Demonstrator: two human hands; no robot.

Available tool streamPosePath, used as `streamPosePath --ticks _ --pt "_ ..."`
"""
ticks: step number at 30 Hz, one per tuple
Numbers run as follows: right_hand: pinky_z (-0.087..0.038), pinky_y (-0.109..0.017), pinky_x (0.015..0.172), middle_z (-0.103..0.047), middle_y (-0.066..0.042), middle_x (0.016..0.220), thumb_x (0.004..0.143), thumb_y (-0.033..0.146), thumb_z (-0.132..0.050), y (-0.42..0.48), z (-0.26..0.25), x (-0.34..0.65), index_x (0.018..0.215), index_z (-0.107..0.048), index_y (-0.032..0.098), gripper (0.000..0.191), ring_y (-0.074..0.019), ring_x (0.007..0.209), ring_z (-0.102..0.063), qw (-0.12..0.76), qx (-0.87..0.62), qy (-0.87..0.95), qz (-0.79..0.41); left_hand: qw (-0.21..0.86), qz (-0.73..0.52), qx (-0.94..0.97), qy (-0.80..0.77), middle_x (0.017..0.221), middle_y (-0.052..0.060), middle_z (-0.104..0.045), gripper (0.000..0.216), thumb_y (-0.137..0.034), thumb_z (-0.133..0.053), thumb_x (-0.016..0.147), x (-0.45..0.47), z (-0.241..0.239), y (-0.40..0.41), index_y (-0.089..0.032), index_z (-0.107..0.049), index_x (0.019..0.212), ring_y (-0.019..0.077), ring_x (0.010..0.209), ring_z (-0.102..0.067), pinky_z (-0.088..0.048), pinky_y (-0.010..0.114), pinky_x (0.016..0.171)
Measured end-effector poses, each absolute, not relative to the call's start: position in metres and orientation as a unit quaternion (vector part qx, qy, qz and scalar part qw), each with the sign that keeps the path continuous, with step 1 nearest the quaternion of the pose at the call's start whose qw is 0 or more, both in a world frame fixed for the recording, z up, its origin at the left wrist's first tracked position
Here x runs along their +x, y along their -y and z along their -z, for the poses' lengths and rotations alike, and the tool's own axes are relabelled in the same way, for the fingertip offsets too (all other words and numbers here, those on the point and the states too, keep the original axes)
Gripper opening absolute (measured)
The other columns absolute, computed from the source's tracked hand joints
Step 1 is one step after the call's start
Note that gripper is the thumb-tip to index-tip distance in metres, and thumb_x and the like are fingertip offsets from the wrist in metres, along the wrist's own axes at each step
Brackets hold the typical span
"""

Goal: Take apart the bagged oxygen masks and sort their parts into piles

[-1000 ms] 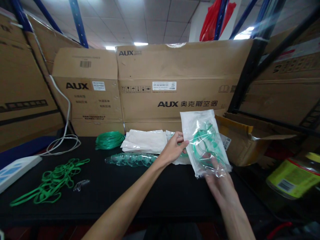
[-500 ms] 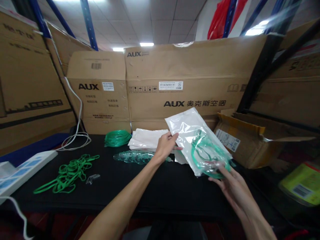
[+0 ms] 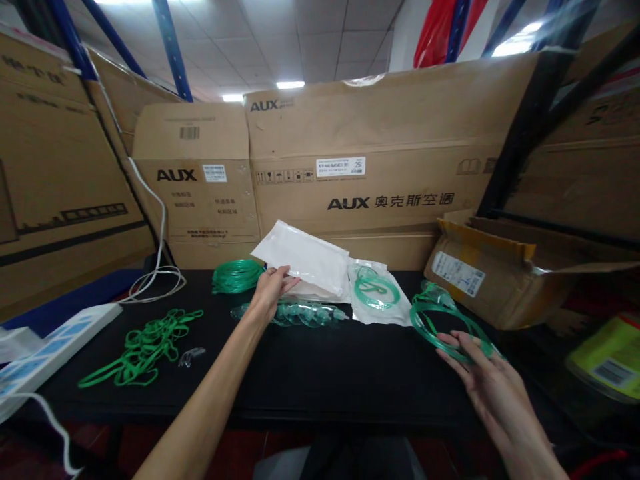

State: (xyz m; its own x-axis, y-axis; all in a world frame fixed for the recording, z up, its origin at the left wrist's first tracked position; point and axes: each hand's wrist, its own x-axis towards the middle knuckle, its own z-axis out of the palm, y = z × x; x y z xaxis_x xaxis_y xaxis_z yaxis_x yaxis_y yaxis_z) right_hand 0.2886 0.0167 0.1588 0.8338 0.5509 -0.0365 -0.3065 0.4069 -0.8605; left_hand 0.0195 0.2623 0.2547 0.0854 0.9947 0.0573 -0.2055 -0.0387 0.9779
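My left hand point(image 3: 270, 290) grips the near-left part of a flat white pouch point(image 3: 305, 253), tilted up over more white pouches. My right hand point(image 3: 480, 363) has its fingers round a loose coil of green tubing point(image 3: 425, 327), with a clear green plastic piece at its far end. Between the hands, a clear-fronted pouch point(image 3: 399, 311) with coiled green tubing inside lies on the black table point(image 3: 345, 380). Beneath my left hand's pouch is a row of nested clear green plastic pieces point(image 3: 310, 315). A bundle of green tubing point(image 3: 237, 276) sits just left of them.
A tangle of green elastic cord point(image 3: 145, 350) and small clear-looking strips point(image 3: 191, 357) lie at left. Beyond them are a white power strip point(image 3: 60, 347) and white cable point(image 3: 163, 220). An open cardboard box point(image 3: 480, 273) stands at right; large cartons point(image 3: 390, 140) line the back.
My left hand has moved left and holds a white pouch over the stack. My right hand's tubing coil is now apart from any pouch. The filled pouch on the table is now uncovered.
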Motion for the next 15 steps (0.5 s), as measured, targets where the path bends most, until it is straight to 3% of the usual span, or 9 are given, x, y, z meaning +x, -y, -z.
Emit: streamPosePath --ticks 2,5,9,12,15 --pt "-0.069 -0.030 0.076 -0.081 -0.010 0.086 0.058 0.036 -0.099 -0.017 -0.160 0.287 0.082 -0.077 0.012 0.040 -0.0262 0.086 -0.080 0.823 -0.486 0.135 -0.261 0.548 -0.502 0.511 -0.433 0.083 0.006 -0.072 0.017 -0.016 -0.060 0.098 0.011 -0.252 -0.261 -0.014 -0.061 0.081 0.0140 0.078 -0.075 -0.063 0.026 0.083" --pt "-0.069 -0.031 0.078 -0.081 -0.010 0.088 0.060 0.036 -0.098 -0.016 -0.160 0.285 0.083 -0.077 0.013 0.039 -0.0268 0.089 -0.079 0.817 -0.491 0.151 -0.262 0.509 -0.428 0.580 -0.469 0.080 0.013 -0.077 0.026 -0.029 -0.065 0.096 -0.005 -0.251 -0.259 -0.012 -0.067 0.077 0.0186 0.066 -0.075 -0.063 0.030 0.074" --pt "-0.068 -0.030 0.078 -0.081 -0.010 0.091 0.061 0.039 -0.097 -0.015 -0.160 0.284 0.086 -0.077 0.013 0.042 -0.0272 0.091 -0.079 0.808 -0.500 0.161 -0.267 0.376 -0.354 0.690 -0.507 0.064 0.012 -0.075 0.048 -0.049 -0.063 0.093 -0.021 -0.257 -0.257 -0.016 -0.069 0.059 0.0245 0.055 -0.071 -0.058 0.035 0.066" --pt "-0.068 -0.030 0.077 -0.081 -0.011 0.090 0.059 0.043 -0.098 -0.014 -0.163 0.281 0.087 -0.077 0.013 0.046 -0.0273 0.090 -0.079 0.801 -0.506 0.165 -0.274 0.247 -0.339 0.755 -0.503 0.082 0.011 -0.079 0.046 -0.054 -0.056 0.096 -0.014 -0.265 -0.255 -0.019 -0.075 0.072 0.0312 0.086 -0.076 -0.055 0.039 0.086" --pt "-0.068 -0.030 0.075 -0.081 -0.011 0.091 0.056 0.045 -0.099 -0.013 -0.166 0.279 0.089 -0.077 0.014 0.050 -0.0272 0.089 -0.079 0.794 -0.512 0.164 -0.285 0.158 -0.305 0.807 -0.481 0.126 0.012 -0.074 0.032 -0.043 -0.055 0.099 0.010 -0.267 -0.262 -0.021 -0.075 0.113 0.0334 0.130 -0.059 -0.041 0.044 0.112"
